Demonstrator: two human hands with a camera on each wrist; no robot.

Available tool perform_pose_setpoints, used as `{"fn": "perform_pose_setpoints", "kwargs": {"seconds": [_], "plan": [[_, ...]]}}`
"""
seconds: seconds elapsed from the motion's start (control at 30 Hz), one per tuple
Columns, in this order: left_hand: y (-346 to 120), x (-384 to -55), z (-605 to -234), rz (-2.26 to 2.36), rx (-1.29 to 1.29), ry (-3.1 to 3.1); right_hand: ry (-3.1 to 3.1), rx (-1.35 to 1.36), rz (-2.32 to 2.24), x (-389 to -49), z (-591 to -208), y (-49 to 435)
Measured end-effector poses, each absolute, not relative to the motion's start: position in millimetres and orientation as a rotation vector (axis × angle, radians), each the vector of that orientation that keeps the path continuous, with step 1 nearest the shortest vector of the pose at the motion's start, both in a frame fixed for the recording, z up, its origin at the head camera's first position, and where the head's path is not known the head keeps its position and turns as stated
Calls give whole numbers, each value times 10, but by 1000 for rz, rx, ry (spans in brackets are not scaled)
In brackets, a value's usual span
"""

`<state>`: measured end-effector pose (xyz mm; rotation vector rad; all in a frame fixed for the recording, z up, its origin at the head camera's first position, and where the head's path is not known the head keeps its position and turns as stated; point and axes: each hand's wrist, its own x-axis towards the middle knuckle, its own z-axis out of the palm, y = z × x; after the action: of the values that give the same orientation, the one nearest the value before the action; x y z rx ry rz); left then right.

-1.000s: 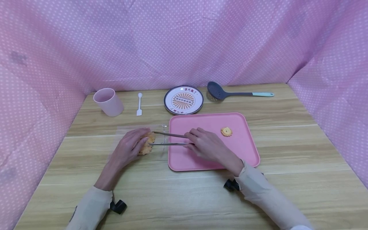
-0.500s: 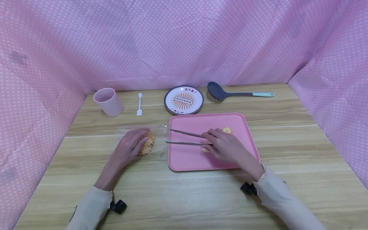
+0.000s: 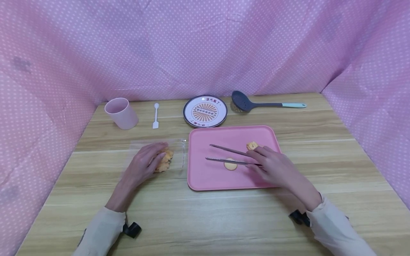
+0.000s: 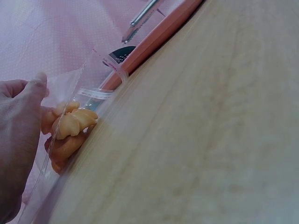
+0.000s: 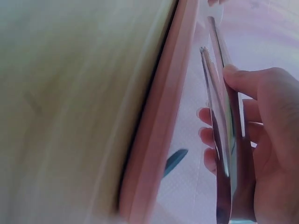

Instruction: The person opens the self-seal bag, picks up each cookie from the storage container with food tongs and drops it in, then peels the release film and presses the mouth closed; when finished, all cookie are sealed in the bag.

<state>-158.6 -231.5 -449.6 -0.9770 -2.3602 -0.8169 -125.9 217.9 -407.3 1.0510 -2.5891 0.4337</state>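
My left hand (image 3: 145, 161) holds a clear plastic bag (image 3: 177, 153) on the table, with fingers and thumb about the ruffled cookies (image 4: 74, 123) inside it. The bag's mouth faces the tray. Over the pink tray (image 3: 205, 179), my right hand (image 3: 272, 165) grips metal tongs (image 3: 229, 149); in the right wrist view the thumb presses one arm of the tongs (image 5: 224, 112). The tips stand apart with nothing between them. A pale round cookie (image 3: 230, 166) lies on the tray under the lower arm. Another cookie (image 3: 252, 145) is farther back, partly hidden by my right fingers.
Behind the tray stands a patterned plate (image 3: 205, 112), and right of it lies a slotted ladle (image 3: 243, 102) with a mint handle. A pink cup (image 3: 123, 115) and a small white spatula (image 3: 155, 116) are at the back left. Pink dotted cloth (image 3: 205, 46) hangs around the table.
My right hand has drawn the tongs rightward from the bag over the tray. The pale cookie on the tray has come into view beneath them. My left hand has stayed put.
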Motion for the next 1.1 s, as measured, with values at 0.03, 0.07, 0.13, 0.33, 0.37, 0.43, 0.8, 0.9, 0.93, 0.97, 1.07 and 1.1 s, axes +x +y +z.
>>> {"fn": "perform_pose_setpoints", "kwargs": {"seconds": [0.03,0.07,0.13,0.33,0.37,0.43,0.8,0.9,0.93,0.97,1.07,1.1], "plan": [[-2314,-1584,-4494,-816,-978,-2362,-2593,1048,432,-1243,-4073,2214],[-2314,-1582,-4491,-816,-979,-2364,-2594,1047,429,-1227,-4075,2249],[-2313,-1578,-4487,-814,-979,-2367,-2590,1055,424,-1196,-4080,2317],[-2316,-1573,-4478,-808,-975,-2380,-2580,1054,454,-1126,-4087,2478],[-2317,-1573,-4478,-809,-976,-2379,-2578,1052,457,-1116,-4085,2498],[-2319,-1573,-4478,-811,-976,-2377,-2579,1047,458,-1095,-4082,2536],[-2310,-1572,-4475,-812,-955,-2407,-2594,1073,408,-1012,-4082,2709],[-2305,-1576,-4474,-817,-958,-2402,-2610,1061,406,-988,-4077,2734],[-2305,-1577,-4475,-817,-959,-2399,-2619,1053,407,-978,-4073,2738],[-2305,-1576,-4475,-818,-961,-2396,-2626,1046,410,-973,-4073,2744],[-2309,-1576,-4479,-816,-963,-2391,-2643,1032,406,-960,-4074,2753],[-2309,-1575,-4478,-816,-962,-2391,-2647,1031,406,-958,-4072,2754]]}}
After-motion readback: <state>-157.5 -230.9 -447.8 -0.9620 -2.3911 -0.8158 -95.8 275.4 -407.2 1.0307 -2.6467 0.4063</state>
